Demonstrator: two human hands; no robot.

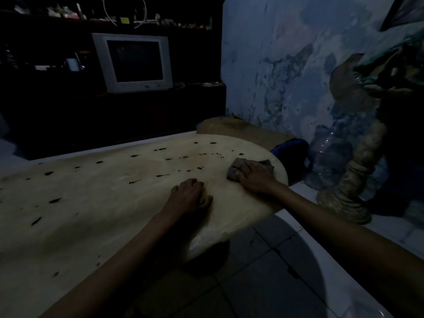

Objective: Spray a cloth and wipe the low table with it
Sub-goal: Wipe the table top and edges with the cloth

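The low table point(91, 203) is a pale wooden slab with dark oblong marks, and it fills the left and middle of the head view. A grey-brown cloth point(238, 165) lies near its rounded right end. My right hand point(254, 177) presses flat on the cloth with fingers spread over it. My left hand point(189, 195) rests palm down on the bare tabletop a little to the left of it, fingers loosely curled, holding nothing. No spray bottle is visible.
Right of the table stand a large clear water jug point(328, 161), a carved pedestal point(348, 189) and a dark blue bag point(291, 150). A peeling blue wall rises behind them. A white television point(133, 63) sits on dark shelving at the back. White floor tiles point(275, 260) lie below.
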